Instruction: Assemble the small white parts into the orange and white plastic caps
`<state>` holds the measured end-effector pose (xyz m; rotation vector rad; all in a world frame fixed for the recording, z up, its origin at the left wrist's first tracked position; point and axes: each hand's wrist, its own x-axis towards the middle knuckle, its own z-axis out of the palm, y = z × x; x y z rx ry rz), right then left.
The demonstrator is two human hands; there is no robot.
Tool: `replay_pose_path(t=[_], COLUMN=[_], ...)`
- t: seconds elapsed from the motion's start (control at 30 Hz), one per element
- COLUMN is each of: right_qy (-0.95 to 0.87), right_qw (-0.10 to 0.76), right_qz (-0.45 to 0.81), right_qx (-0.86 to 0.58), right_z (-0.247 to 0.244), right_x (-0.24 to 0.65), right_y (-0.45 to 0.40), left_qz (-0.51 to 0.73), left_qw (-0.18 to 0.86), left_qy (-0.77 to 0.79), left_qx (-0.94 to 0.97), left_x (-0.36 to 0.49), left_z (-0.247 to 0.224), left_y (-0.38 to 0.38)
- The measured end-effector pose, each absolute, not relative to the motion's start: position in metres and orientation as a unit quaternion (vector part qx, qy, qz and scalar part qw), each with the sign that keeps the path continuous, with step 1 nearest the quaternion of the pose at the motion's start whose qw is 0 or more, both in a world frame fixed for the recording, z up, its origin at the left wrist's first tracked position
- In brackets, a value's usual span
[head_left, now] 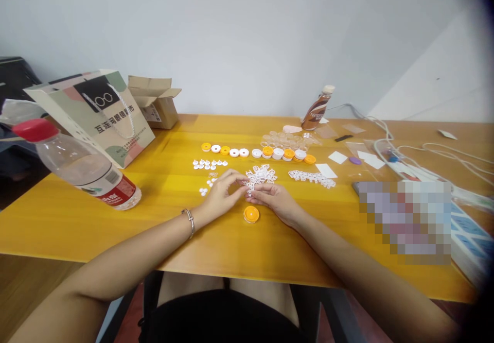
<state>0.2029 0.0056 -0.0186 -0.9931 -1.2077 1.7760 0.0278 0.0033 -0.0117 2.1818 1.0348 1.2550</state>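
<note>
White and lacy, the piece (250, 187) at my twelve o'clock is pinched by left hand (223, 194) and right hand (278, 202), apparently in fingertip handling, with matching pile (265, 173) at its one o'clock, orange cup (251, 213) at its six, the next move likely needing light, steady pressure.

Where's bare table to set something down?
Between the lone orange disc and the near table edge; between the red-capped bottle and left hand; between right hand and pixelated patch. Crowded beyond both hands: white pieces, disc row, clear cups.
</note>
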Motion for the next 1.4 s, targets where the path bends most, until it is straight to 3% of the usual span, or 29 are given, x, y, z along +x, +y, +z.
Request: replay_pose_path(t=[0.73, 1.0, 1.13, 1.4], right_qy=[-0.537, -0.457, -0.456, -0.407], right_qw=[0.361, 0.343, 0.333, 0.435], right_qz=[0.663, 0.755, 0.765, 0.718], right_qx=[-0.376, -0.323, -0.309, -0.359], right_z=[-0.017, -0.015, -0.014, -0.013], right_x=[0.204, 0.209, 0.210, 0.211], right_y=[0.004, 0.005, 0.005, 0.011], left_qz=[0.402, 0.437, 0.439, 0.413], left_qw=[0.332, 0.378, 0.359, 0.202], left_qy=[0.405, 0.346, 0.338, 0.415], left_qx=[0.751, 0.739, 0.751, 0.785], left_x=[0.030, 0.027, 0.028, 0.018], left_z=[-0.016, -0.011, -0.009, -0.012], left_y=[0.008, 0.010, 0.010, 0.021])
